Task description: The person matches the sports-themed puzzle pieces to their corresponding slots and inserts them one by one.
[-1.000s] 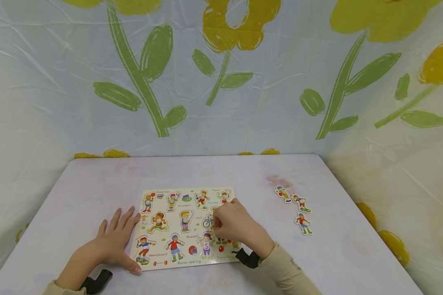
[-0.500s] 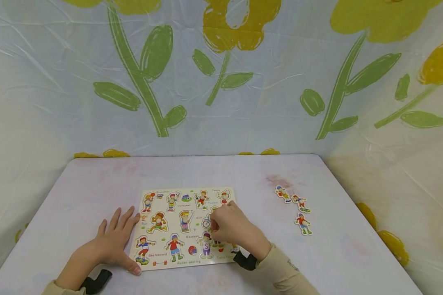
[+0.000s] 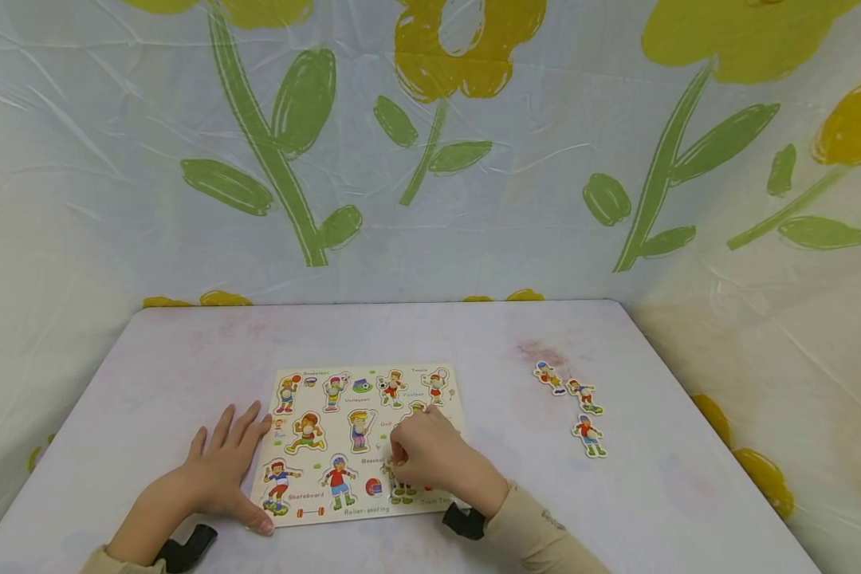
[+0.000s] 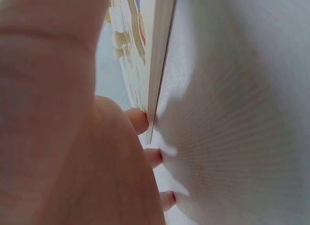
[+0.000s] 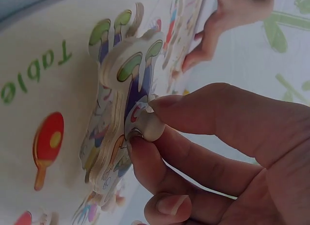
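Note:
My right hand (image 3: pixel 441 454) is over the right half of a wooden knob puzzle board (image 3: pixel 339 438). Between thumb and fingers it pinches the round knob (image 5: pixel 153 126) of a puzzle piece (image 5: pixel 133 97), a figure with green shoes and purple trousers. That piece is raised and tilted above a similar printed figure in the lower row; a gap shows between them in the right wrist view. My left hand (image 3: pixel 218 478) lies with fingers spread at the board's left side. In the left wrist view a fingertip (image 4: pixel 138 121) touches the board's edge.
Three loose pieces lie on the table right of the board: a blue-capped figure (image 3: pixel 549 378), a skateboarder (image 3: pixel 586 396) and a roller skater (image 3: pixel 590 436). Several knobbed figures sit on the board. A flowered curtain (image 3: pixel 516 223) stands behind the table.
My right hand has shifted left and slightly toward me, carrying the puzzle piece across the board's lower right. The left hand and the loose pieces keep their places.

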`<state>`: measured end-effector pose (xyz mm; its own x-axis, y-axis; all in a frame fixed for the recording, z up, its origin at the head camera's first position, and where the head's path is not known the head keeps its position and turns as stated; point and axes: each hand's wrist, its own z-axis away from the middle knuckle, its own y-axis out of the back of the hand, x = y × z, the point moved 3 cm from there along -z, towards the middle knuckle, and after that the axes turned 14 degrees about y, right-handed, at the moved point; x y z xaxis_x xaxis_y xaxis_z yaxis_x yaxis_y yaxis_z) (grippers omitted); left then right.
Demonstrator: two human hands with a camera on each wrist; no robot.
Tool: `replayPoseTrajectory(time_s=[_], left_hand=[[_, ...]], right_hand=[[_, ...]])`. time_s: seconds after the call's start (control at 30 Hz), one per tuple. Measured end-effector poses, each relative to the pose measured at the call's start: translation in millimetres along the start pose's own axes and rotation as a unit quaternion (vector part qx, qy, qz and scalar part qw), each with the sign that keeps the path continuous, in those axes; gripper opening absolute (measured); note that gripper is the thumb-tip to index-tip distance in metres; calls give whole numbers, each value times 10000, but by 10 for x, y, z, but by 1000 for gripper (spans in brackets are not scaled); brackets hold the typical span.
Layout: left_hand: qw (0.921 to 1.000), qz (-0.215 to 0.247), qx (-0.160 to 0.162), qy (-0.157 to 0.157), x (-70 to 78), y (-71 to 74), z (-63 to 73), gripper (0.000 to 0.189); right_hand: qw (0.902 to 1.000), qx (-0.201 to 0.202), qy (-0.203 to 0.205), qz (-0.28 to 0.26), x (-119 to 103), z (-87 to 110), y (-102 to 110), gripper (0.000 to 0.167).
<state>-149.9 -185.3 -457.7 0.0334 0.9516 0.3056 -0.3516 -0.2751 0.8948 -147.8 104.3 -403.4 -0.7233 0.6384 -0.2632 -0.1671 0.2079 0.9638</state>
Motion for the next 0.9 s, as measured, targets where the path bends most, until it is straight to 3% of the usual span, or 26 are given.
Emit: replayPoseTrajectory(time_s=[0.5,0.67,0.9], left_hand=[[9999,-65,127,-95,-13,-11,-10,148],[9997,128,124,-191,-30,-19,-11,150],[9990,183,326,-231,-115,-101,-86,153]], right_hand=[[9997,-132,62,205,-41,-32,-118,27],[9991,-109,165,363,-45,-35,-131,26],[9994,-143,83,297,-40,-43,-155,27]])
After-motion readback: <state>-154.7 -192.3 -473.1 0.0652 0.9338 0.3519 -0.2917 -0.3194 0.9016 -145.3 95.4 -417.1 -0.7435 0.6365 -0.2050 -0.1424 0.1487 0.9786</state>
